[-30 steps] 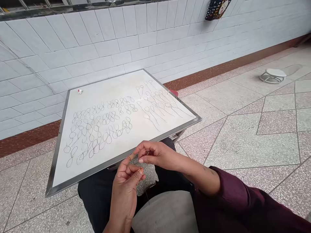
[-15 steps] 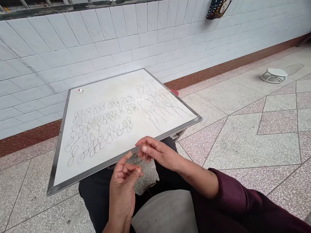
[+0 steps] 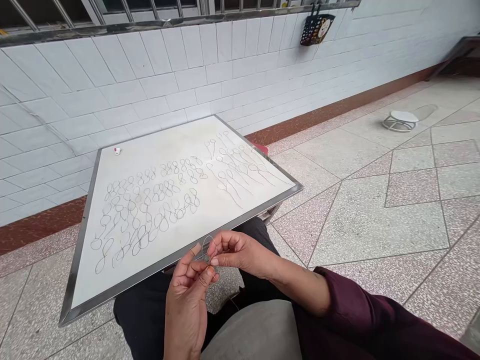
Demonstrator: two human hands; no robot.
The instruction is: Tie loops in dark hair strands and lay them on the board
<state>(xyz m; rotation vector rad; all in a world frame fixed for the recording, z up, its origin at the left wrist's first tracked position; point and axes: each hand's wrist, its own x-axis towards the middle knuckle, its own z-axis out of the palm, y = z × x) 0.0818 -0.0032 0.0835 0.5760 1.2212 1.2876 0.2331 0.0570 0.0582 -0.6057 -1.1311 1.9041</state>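
A thin, pale wire (image 3: 208,237) stands up in a small loop between my hands, just in front of the table's near edge. My left hand (image 3: 189,295) pinches its lower part between thumb and forefinger; another finger of that hand has a tan wrap on it. The thumb and fingers of my right hand (image 3: 238,254) close on the same wire from the right, fingertips nearly touching those of the left. On the white table (image 3: 123,285) lie rows of wire figure-eights (image 3: 140,240) at the left. Wires with one loop and a long tail (image 3: 232,187) lie at the right.
A small white and red object (image 3: 117,150) sits at the table's far left corner. The table stands near a white tiled wall (image 3: 150,105). A dark patterned bag (image 3: 316,29) hangs on that wall. A low white stool (image 3: 401,120) stands on the floor at the right.
My right hand has come down and in, its fingertips now closed on the wire beside my left fingertips. The wire's loop now stands clearly above them. The view has tilted up slightly.
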